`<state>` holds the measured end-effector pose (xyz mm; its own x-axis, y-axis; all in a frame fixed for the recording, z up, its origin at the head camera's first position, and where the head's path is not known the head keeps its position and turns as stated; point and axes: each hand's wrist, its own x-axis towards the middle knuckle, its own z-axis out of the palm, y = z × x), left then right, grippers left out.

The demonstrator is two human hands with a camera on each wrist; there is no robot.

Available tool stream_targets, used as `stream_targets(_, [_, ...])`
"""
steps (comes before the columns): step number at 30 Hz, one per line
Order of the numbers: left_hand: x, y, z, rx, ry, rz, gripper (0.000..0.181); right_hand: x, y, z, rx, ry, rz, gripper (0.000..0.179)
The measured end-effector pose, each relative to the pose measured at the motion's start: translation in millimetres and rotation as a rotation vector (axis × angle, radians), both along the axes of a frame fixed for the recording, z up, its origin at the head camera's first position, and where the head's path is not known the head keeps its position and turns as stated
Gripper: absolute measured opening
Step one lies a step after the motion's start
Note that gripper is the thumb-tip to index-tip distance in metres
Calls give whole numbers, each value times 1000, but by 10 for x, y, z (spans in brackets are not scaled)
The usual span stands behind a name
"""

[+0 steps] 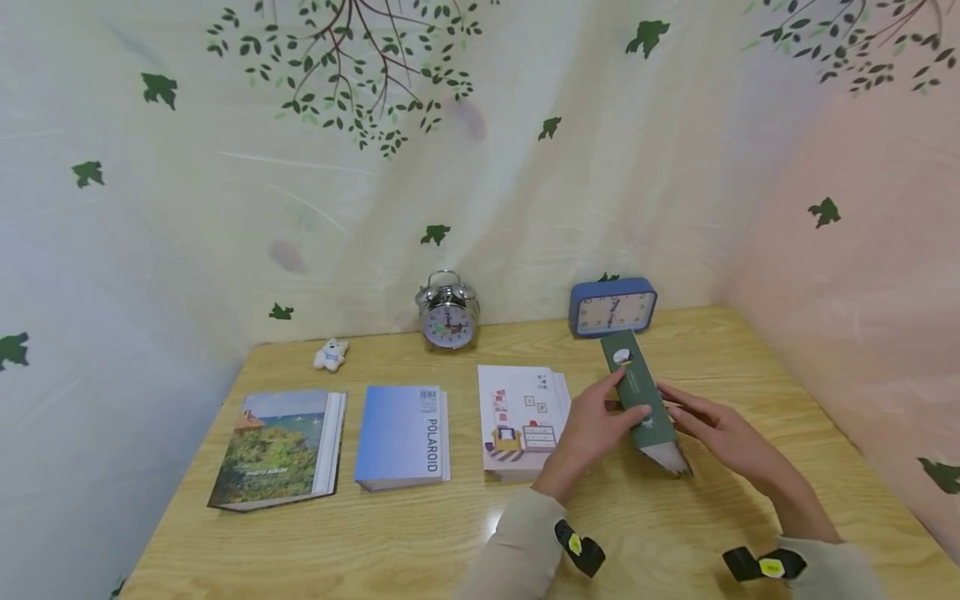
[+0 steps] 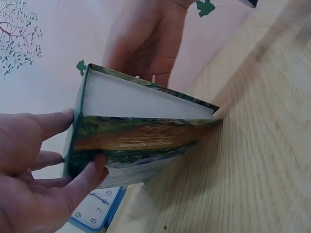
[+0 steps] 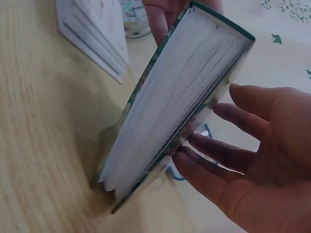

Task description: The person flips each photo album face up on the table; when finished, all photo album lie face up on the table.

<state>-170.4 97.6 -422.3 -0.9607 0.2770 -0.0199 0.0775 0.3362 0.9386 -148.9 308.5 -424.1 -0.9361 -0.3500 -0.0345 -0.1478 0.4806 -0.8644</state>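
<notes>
A thick photo album (image 1: pixel 637 392) with a dark green spine stands spine-up on the table at the right, its page edges (image 3: pixel 170 82) facing the right wrist camera. My left hand (image 1: pixel 597 418) holds it near the spine. In the left wrist view, that hand's fingertips meet the spine and a painted cover (image 2: pixel 141 138) with the words PHOTO ALBUM. On the opposite side is my right hand (image 1: pixel 723 433), its fingers (image 3: pixel 223 148) fairly straight and touching the other cover. The album's lower edges rest on the wood, covers slightly spread.
Left of the album lie a white illustrated album (image 1: pixel 517 417), a blue POLAROID album (image 1: pixel 397 433) and a landscape-covered album (image 1: pixel 281 450). Behind them stand a small white bear figure (image 1: pixel 331 355), a silver twin-bell alarm clock (image 1: pixel 448 321) and a blue rectangular clock (image 1: pixel 613 308) close beyond the held album.
</notes>
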Motion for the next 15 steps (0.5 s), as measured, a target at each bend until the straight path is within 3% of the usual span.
stream_targets(7, [-25,-85,-12,-130,55,-13,68,-18,-21,-103,102,-52,-19,58])
stream_targets(15, [-10,-92,-135,-228,38,4,71,-76,5,-206,219,-65,-64,66])
